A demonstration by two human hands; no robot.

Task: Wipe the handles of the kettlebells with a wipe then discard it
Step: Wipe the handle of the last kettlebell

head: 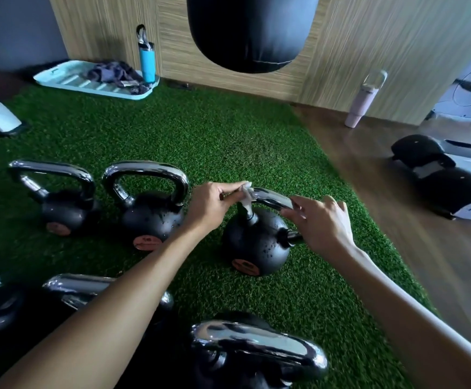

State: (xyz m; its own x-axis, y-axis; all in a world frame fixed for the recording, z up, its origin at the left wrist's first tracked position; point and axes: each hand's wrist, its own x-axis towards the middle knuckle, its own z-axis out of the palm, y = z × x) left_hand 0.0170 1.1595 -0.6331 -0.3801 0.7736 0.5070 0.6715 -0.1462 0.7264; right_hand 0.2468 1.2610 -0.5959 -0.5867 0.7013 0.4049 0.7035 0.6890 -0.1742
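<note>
While a second kettlebell (150, 214) stood upright just left of the tilted kettlebell (256, 242) on the green turf (200, 130), the left hand (211, 203) pinched a white wipe (244, 196) against the left end of its chrome handle (270, 196), and the right hand (324, 223) gripped the handle's right end.

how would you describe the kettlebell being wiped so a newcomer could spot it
Start at the green turf mat below the hanging black punching bag. In the farther row of three, take the rightmost kettlebell, nearest the wooden floor. Only this one has hands on its chrome handle: the left hand pinches a white wipe there, and the right hand holds the other end.
</note>
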